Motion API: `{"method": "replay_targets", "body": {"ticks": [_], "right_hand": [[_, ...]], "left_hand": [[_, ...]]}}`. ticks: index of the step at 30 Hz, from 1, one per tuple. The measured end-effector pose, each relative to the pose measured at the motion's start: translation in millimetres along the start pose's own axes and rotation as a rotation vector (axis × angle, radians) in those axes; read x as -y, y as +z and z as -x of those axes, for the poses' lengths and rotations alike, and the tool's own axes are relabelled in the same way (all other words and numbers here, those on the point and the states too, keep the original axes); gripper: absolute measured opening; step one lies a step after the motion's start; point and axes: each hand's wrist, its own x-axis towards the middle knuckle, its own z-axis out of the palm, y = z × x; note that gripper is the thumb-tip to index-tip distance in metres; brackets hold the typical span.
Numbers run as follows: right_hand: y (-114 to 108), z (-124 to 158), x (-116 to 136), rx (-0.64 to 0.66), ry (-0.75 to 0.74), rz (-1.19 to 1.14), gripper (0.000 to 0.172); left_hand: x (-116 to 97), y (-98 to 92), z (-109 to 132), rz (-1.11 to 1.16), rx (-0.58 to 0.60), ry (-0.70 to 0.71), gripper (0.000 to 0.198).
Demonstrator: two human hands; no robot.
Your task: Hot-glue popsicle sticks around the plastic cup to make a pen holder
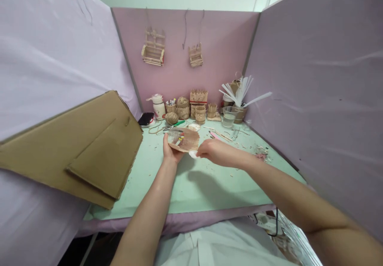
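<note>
My left hand [171, 153] is wrapped round a tilted piece, clear at its left end and covered in a brown wood-like layer [190, 139] at its right. Its exact kind I cannot make out; it looks like a container held on its side. Pinched in my right hand [214, 152] is a small white wad [193, 154], like tissue or cotton, touching or very near the lower right edge of the brown layer. Behind the piece, green-handled scissors [179, 123] lie by a ball of twine [171, 118].
A large cardboard sheet [119, 146] leans on the left. Along the back stand a white bottle [158, 108], several wood-covered cups [200, 115], a clear tub of liquid [229, 118] and white strips [241, 92]. Small stick scraps lie about the green table [185, 190].
</note>
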Motion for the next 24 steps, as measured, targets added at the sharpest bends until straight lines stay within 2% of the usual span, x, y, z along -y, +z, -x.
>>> {"method": "replay_targets", "body": {"ticks": [4, 7, 9, 12, 14, 18, 21, 24], "right_hand": [[-45, 35, -15, -0.268, 0.247, -0.333, 0.015], [-67, 45, -47, -0.442, 0.388, -0.539, 0.013], [-78, 41, -79, -0.551, 0.522, -0.519, 0.015], [-97, 26, -131, -0.64, 0.742, -0.239, 0.014], [-110, 11, -166, -0.615, 0.838, -0.025, 0.019], [-128, -20, -222, -0.498, 0.936, 0.135, 0.016], [-126, -42, -250, -0.337, 0.974, 0.214, 0.021], [-115, -61, -270, -0.215, 0.947, 0.251, 0.03]], "left_hand": [[0, -1.8, 2, 0.049, 0.075, -0.048, 0.058], [1, -2.0, 2, 0.074, 0.149, -0.068, 0.06], [2, -1.6, 2, 0.072, 0.157, -0.068, 0.06], [4, -0.7, 1, 0.052, 0.109, -0.087, 0.06], [4, 0.3, 2, 0.041, 0.078, -0.096, 0.061], [2, 3.2, 7, 0.022, 0.022, -0.102, 0.058], [-2, 5.9, 12, -0.001, 0.005, -0.104, 0.056], [-4, 10.3, 16, -0.01, -0.024, -0.117, 0.054]]}}
